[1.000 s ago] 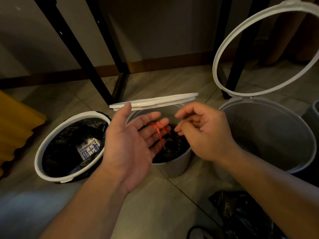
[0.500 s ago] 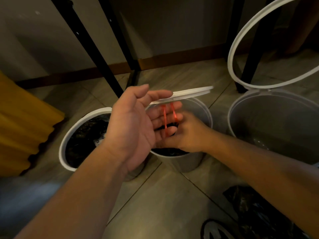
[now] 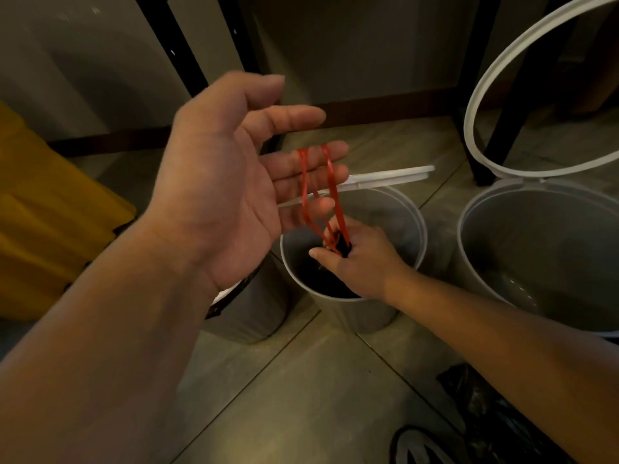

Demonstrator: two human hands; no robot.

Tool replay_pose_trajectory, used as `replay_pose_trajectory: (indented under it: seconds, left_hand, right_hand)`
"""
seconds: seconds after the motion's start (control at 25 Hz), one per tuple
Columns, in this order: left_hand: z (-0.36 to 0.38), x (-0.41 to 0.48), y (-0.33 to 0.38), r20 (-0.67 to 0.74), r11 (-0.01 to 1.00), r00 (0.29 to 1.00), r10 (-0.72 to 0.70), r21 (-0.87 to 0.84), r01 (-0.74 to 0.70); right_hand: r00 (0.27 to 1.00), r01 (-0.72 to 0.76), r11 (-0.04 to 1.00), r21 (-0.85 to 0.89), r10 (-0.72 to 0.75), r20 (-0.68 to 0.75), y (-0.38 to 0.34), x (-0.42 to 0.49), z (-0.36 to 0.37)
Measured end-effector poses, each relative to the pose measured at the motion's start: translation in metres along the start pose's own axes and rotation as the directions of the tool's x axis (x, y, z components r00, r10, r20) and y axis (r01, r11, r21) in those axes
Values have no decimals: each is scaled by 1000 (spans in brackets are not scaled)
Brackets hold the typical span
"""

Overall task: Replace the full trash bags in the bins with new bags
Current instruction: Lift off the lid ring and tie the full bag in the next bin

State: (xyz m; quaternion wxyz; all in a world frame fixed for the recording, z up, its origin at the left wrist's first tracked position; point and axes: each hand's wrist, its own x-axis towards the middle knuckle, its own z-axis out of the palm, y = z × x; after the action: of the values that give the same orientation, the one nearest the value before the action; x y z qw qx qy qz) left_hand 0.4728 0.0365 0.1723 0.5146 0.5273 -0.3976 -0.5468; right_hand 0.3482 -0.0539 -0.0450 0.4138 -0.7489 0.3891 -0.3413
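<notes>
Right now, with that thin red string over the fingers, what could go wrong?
The thin red drawstring only lies over the straight fingers of the left hand, so it might slip off. The right hand grips the neck of the black plastic trash bag inside the round grey plastic bin; a hard pull could tear the string or bag. The bin's white ring lid juts out and might snag the bag.

Smooth matt grey plastic bin (image 3: 385, 316), glossy red plastic drawstring (image 3: 331, 182), crinkled black plastic bag (image 3: 321, 279), matt floor tiles (image 3: 301, 396).
</notes>
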Motion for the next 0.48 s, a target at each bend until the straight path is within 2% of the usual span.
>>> replay_pose_trajectory:
  seconds: [0.16,0.32,0.48]
  left_hand:
    - [2,-3,12,14,993,998,59,106,-60]
    - [-1,-4,14,18,993,997,79,88,-80]
    - [-6,-1,-1,-13,983,992,123,136,-120]
  right_hand:
    - [995,58,998,3,-58,82,6,1,7]
    - [994,18,1000,6,-18,107,8,5,2]
    - [991,66,981,-183,-44,122,5,8,-6]
